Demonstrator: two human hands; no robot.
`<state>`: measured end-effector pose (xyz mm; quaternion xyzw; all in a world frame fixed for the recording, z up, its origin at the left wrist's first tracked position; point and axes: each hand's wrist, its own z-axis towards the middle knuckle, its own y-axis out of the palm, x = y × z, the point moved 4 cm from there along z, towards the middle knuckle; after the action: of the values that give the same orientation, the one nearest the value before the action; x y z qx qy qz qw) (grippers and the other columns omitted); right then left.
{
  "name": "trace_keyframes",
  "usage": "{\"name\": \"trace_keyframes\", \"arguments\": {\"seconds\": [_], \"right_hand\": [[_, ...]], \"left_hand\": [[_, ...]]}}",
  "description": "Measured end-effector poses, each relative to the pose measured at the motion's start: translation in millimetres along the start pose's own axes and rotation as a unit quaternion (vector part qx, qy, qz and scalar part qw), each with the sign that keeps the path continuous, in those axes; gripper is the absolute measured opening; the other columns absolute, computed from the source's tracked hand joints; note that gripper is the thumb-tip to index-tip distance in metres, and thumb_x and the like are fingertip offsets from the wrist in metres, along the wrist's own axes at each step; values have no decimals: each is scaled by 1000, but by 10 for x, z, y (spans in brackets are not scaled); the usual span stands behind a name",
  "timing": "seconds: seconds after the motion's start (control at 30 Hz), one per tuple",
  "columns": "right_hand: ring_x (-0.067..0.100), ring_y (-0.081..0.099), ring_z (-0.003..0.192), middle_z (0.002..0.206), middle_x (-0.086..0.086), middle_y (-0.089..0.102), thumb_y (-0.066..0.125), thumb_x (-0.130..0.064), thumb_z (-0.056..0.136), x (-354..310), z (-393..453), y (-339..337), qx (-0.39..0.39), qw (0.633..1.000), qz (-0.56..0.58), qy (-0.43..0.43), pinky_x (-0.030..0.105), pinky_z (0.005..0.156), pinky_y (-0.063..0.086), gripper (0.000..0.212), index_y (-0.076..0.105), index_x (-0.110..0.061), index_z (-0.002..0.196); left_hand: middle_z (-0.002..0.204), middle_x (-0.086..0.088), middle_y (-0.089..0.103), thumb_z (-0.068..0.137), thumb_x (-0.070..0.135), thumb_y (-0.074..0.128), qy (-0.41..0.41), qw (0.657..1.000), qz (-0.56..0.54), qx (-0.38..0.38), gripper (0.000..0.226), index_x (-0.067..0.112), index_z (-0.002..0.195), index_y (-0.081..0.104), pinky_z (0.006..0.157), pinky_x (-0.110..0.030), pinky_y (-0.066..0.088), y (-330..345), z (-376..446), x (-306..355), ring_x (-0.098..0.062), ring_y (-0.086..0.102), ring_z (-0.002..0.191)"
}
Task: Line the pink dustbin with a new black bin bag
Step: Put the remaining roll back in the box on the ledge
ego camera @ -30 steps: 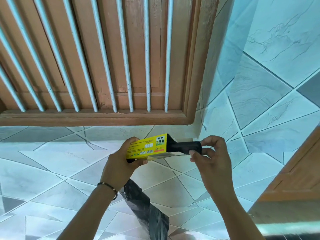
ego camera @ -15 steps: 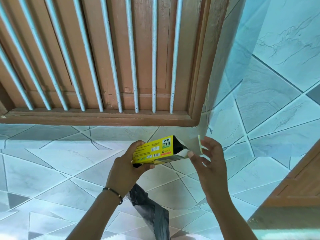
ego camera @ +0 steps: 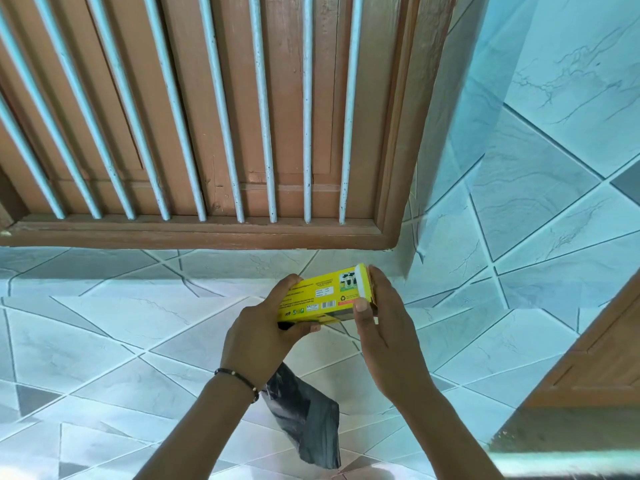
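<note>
Two hands meet on a yellow carton (ego camera: 320, 299), held level in the air in front of a tiled wall (ego camera: 540, 209). The left hand (ego camera: 263, 336) wraps the carton's near-left end, thumb along the bottom edge and fingers (ego camera: 289, 284) curled over the top edge, gripping it firmly. The right hand (ego camera: 384, 317) lies flat against the carton's right end at about three o'clock, its thumb pressed on the front face and its palm covering the white end flap (ego camera: 362, 284); those fingers are closed against the box rather than wrapped round it. A thin dark bracelet (ego camera: 237, 377) sits on the left wrist.

Below the left wrist, toward six o'clock, a black bin bag (ego camera: 304, 424) hangs loose and crumpled, its lower edge ragged and free of anything beneath. How it is held I cannot tell. The pink dustbin is out of sight.

At twelve o'clock, well above the hands, a brown wooden window frame (ego camera: 207, 233) with pale upright bars (ego camera: 306, 133) ends in a straight sill edge. At four o'clock a wooden edge (ego camera: 588, 362) slants in, well apart from the right forearm. Open room lies all round the carton, widest toward nine o'clock.
</note>
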<state>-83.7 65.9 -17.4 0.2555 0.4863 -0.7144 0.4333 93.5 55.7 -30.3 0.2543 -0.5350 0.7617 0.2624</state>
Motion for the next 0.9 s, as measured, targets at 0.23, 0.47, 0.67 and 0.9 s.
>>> {"name": "trace_keyframes", "arguments": {"seconds": [0.23, 0.47, 0.67, 0.9], "right_hand": [[10, 64, 104, 126, -5, 61, 28, -72, 80, 96, 6, -7, 33, 997, 57, 33, 38, 83, 57, 70, 37, -35, 139], [1, 68, 88, 104, -10, 68, 29, -53, 91, 100, 46, -73, 56, 993, 96, 49, 31, 74, 60, 49, 44, -33, 133], [14, 56, 117, 139, -5, 51, 5, -83, 71, 90, 74, -16, -10, 999, -21, 22, 39, 98, 49, 87, 24, -38, 143], [21, 50, 121, 150, 0, 34, 21, -61, 87, -34, 212, -41, -74, 940, -332, -28, 35, 84, 50, 78, 6, -16, 148]], "left_hand": [[89, 12, 66, 69, 52, 71, 1, 1000, -8, 7, 66, 45, 127, 40, 76, -30, 53, 13, -8, 22, -17, 61, 77], [95, 10, 69, 69, 49, 72, 11, 1000, -13, 14, 63, 43, 125, 41, 80, -33, 55, 9, 27, 7, -20, 65, 83], [99, 8, 71, 72, 50, 70, 22, 999, 0, 25, 65, 42, 129, 40, 79, -30, 54, 10, 66, 45, -18, 65, 82], [96, -2, 72, 76, 47, 67, 33, 996, 74, 41, 65, 41, 133, 36, 71, -32, 52, -6, 192, 101, -27, 65, 89]]}}
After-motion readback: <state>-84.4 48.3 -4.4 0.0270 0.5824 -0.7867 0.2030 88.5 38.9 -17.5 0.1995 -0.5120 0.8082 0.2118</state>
